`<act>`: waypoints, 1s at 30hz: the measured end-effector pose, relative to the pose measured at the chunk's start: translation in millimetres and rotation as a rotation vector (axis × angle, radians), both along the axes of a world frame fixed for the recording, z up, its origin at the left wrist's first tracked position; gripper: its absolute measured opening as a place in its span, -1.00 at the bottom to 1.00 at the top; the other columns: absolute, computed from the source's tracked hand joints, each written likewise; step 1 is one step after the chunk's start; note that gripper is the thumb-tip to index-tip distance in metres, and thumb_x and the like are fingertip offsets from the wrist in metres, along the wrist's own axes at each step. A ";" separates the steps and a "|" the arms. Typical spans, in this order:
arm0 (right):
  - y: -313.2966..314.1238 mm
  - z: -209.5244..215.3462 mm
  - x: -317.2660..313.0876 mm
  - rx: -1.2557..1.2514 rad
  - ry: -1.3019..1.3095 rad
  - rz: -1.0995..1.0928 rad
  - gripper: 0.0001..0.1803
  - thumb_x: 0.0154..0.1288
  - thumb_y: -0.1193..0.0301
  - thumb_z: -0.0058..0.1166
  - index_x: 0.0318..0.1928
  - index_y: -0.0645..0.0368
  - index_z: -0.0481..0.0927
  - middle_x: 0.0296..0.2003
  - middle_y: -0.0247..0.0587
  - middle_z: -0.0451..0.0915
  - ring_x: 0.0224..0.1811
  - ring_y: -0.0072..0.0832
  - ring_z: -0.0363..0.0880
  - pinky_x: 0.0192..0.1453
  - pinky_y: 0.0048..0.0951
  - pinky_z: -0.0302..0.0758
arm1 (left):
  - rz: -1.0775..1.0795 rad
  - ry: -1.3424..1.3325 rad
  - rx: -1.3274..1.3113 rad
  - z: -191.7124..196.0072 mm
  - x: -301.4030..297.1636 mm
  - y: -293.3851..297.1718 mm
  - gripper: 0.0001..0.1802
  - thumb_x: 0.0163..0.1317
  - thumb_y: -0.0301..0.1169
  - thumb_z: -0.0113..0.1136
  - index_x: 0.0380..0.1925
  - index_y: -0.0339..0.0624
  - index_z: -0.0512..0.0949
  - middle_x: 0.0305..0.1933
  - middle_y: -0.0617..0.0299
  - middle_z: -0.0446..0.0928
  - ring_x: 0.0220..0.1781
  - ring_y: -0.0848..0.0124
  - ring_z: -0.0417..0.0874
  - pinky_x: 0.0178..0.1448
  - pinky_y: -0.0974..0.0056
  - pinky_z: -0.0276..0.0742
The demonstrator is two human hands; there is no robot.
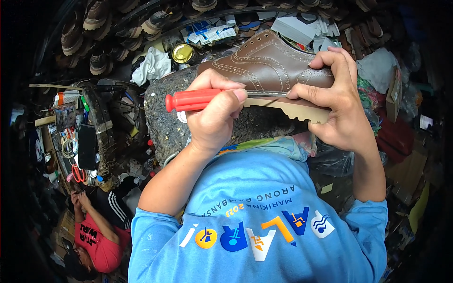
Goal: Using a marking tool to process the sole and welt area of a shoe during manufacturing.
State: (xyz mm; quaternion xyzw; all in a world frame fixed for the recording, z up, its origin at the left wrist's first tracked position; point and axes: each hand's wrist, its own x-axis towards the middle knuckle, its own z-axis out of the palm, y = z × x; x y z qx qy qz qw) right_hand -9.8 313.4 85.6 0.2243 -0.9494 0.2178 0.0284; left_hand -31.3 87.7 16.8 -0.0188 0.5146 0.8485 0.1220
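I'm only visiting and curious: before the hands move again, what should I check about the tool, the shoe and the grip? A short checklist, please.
1. Left hand gripping the red-handled tool: ok, fingers and thumb close around the handle.
2. Right hand steadying the brown shoe: ok, it grasps the heel end.
3. Metal shaft lying along the shoe's lower side, near the sole: ok.
4. Right fingers away from the shaft: not ok, one fingertip is right at its far end.
5. Condition of the shaft's tip: cannot tell, it is not clearly visible.
6. Shoe fully supported by the dark block: cannot tell, the contact is partly hidden.
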 end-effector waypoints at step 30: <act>-11.5 12.5 -4.5 0.115 -0.058 0.037 -0.46 -0.44 0.58 0.16 -0.24 -0.05 0.71 0.01 -0.04 0.31 0.24 0.10 0.13 0.40 0.18 -0.01 | 0.354 -0.052 -0.260 -36.4 -0.5 -110.3 -0.91 0.09 -0.48 0.20 -0.47 -0.15 0.46 -0.54 0.35 0.40 -0.64 0.60 0.26 -0.52 0.47 0.23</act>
